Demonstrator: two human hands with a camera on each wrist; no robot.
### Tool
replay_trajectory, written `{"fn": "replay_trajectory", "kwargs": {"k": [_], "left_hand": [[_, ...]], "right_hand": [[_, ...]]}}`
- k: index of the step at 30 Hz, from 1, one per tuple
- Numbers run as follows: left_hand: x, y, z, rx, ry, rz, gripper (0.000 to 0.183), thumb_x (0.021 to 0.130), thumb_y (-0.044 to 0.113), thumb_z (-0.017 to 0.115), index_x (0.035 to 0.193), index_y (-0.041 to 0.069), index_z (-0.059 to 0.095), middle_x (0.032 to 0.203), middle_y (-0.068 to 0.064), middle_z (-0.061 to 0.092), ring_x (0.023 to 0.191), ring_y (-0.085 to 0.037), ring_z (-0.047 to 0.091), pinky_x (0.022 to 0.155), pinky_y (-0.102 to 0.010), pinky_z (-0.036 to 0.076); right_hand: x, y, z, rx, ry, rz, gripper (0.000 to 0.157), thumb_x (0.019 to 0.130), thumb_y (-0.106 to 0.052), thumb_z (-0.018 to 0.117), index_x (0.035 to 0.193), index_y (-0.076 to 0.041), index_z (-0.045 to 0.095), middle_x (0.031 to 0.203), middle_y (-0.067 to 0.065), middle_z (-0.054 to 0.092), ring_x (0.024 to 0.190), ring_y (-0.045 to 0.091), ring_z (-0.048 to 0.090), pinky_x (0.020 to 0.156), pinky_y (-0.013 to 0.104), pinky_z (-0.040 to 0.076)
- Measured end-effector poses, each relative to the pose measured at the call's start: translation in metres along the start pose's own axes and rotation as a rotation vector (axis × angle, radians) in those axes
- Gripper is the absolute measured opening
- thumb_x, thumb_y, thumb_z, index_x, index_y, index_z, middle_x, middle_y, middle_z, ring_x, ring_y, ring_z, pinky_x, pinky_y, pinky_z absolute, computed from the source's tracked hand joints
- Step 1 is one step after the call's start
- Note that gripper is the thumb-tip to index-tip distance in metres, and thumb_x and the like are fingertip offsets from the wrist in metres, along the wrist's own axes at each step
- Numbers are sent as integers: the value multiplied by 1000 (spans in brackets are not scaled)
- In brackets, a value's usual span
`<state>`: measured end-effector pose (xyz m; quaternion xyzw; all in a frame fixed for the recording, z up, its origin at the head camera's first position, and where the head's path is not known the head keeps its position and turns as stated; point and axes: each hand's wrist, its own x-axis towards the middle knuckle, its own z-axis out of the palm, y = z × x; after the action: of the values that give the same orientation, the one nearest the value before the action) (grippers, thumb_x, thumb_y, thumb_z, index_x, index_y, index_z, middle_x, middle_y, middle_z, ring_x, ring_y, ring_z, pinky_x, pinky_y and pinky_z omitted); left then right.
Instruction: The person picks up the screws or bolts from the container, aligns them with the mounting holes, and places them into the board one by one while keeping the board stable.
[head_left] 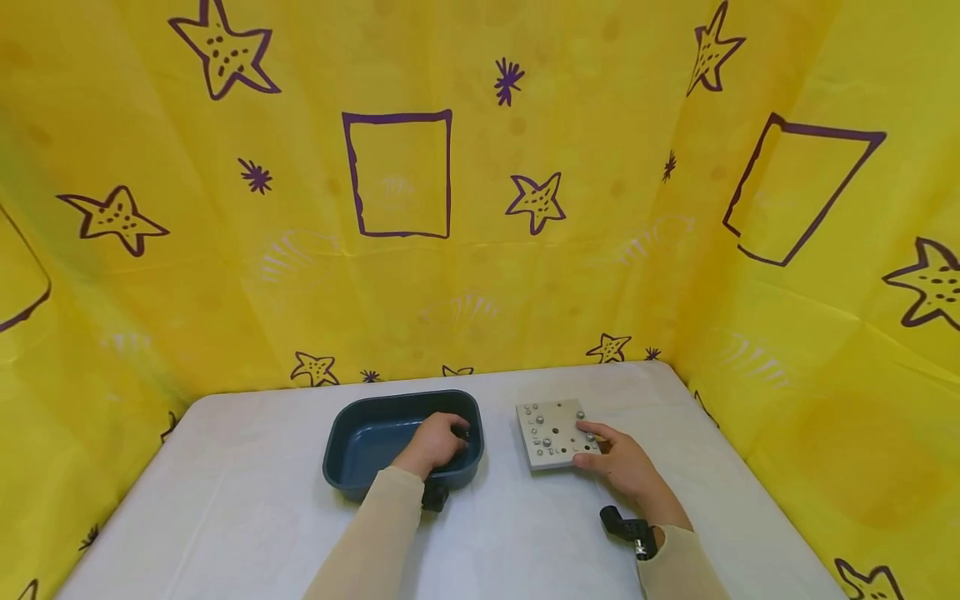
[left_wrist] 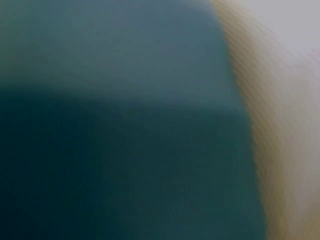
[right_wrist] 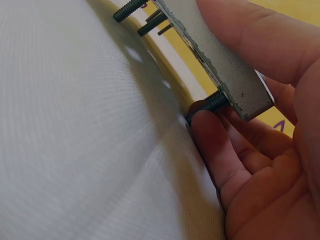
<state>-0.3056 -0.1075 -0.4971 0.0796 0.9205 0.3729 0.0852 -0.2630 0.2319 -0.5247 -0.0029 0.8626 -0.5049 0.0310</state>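
Note:
My right hand (head_left: 628, 468) holds a flat grey metal plate (head_left: 558, 457) by its right side. Bolt heads and holes dot its top. In the right wrist view, the thumb lies on the edge of the plate (right_wrist: 240, 82), and fingers below touch a threaded bolt (right_wrist: 209, 106) sticking out underneath. More bolt ends point down towards the cloth. My left hand (head_left: 437, 440) reaches into the right end of a dark blue rectangular pan (head_left: 367, 437), fingers bent downward. Whether its fingertips pinch anything is hidden. The left wrist view is a blur of blue pan wall (left_wrist: 125, 60) and sleeve.
A white cloth (head_left: 247, 500) covers the table. Yellow patterned curtains (head_left: 480, 283) close in the back and both sides. A black wrist camera (head_left: 626, 527) sits on my right wrist, and another black device (head_left: 435, 498) shows by the pan's near edge.

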Motion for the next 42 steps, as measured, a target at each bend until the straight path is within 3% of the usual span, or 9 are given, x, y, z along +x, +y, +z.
{"fn": "replay_trajectory", "kwargs": {"k": [11,27,30,34,38,42], "left_hand": [[3,2,4,166,-8,132,16,88,3,70,103,4,75,105,-9,68,100,-27,59,96,-49,47],[4,5,6,167,-48,130,12,92,5,67,102,4,74,98,-6,69,86,-21,60,85,-44,54],[2,5,4,123,-10,125,11,94,7,66,102,6,74,99,-4,68,89,-20,60,87,-44,53],[-5,8,-2,-2,95,103,10,97,10,65,103,10,73,102,-3,65,96,-22,57,90,-46,50],[-12,11,-13,-135,197,64,12,98,12,64,105,9,73,98,-2,65,91,-21,59,84,-44,51],[-18,18,-23,-393,236,16,18,99,11,62,111,3,73,97,-8,69,88,-24,66,85,-43,53]], "right_hand": [[-1,1,1,20,-7,22,76,70,-44,88,139,-25,61,149,17,44,136,45,37,111,61,23],[0,3,1,0,1,0,75,70,-42,88,138,-24,61,146,17,47,132,46,41,109,62,26],[1,3,0,-5,2,1,75,71,-43,88,138,-24,61,146,17,48,133,45,41,109,62,26],[1,3,0,8,-2,7,74,71,-43,87,138,-24,62,144,16,50,131,43,42,109,62,25],[1,2,-1,19,-5,9,74,71,-43,87,138,-25,62,144,15,51,131,41,43,109,63,25],[2,3,-1,19,-9,9,75,71,-44,87,138,-24,61,145,15,49,133,42,40,110,63,23]]}}
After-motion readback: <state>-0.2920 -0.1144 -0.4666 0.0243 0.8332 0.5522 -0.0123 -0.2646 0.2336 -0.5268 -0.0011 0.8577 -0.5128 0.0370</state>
